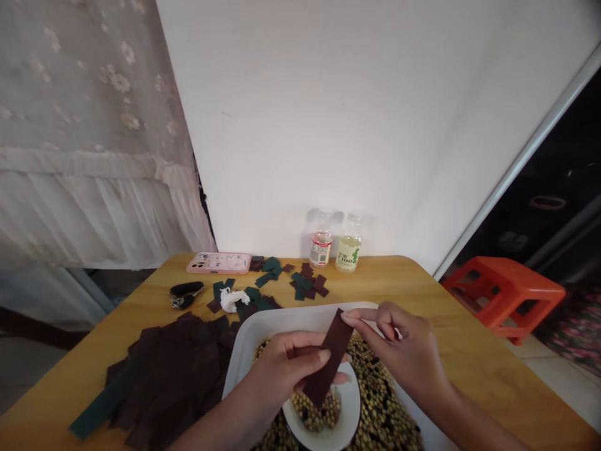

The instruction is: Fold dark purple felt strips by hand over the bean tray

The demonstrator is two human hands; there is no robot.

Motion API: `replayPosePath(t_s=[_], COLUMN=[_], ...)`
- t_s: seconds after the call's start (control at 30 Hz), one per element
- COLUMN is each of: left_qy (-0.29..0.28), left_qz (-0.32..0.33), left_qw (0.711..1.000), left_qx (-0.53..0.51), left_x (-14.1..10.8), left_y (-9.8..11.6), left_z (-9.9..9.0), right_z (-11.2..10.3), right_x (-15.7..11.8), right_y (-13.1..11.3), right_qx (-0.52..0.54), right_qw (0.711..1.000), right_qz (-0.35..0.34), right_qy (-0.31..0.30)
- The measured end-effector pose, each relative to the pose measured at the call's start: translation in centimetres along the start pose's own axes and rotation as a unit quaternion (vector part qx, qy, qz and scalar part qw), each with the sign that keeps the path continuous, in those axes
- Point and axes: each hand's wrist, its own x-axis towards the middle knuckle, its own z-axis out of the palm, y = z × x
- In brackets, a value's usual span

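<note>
A dark brown fabric strip (328, 363) is held slantwise above a white bowl (353, 401). My left hand (286, 366) is closed around its middle, thumb on top and fingers behind. At the strip's upper end, my right hand (404, 338) pinches the corner between thumb and fingertip. Small round yellowish and dark beads (314, 416) lie in the bowl. Under it, a white tub (248, 329) is filled with more of these beads. To the left of my left hand spreads a large heap of dark brown strips (173, 369) with a green strip (103, 401) at its edge.
Small green and brown cut pieces (307, 282) lie along the back of the wooden table (394, 288). Also there are a pink phone (220, 263), a black clip-like tool (185, 291), crumpled white tissue (233, 299) and two bottles (348, 250). An orange stool (516, 288) stands right.
</note>
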Motion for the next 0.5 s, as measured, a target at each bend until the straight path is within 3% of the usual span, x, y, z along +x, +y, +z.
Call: replayPosePath(t_s=[0.3, 0.5], left_qy=[0.005, 0.017], left_qz=[-0.022, -0.039], left_qw=[0.998, 0.996], left_qx=[-0.066, -0.080], left_x=[-0.12, 0.15], left_y=[0.46, 0.17], left_z=[0.66, 0.47], right_z=[0.52, 0.78], right_x=[-0.39, -0.44], right_y=[0.21, -0.03], right_qx=[0.007, 0.055], right_qw=[0.991, 0.978], right_qz=[0.068, 0.132], right_qy=[-0.115, -0.149])
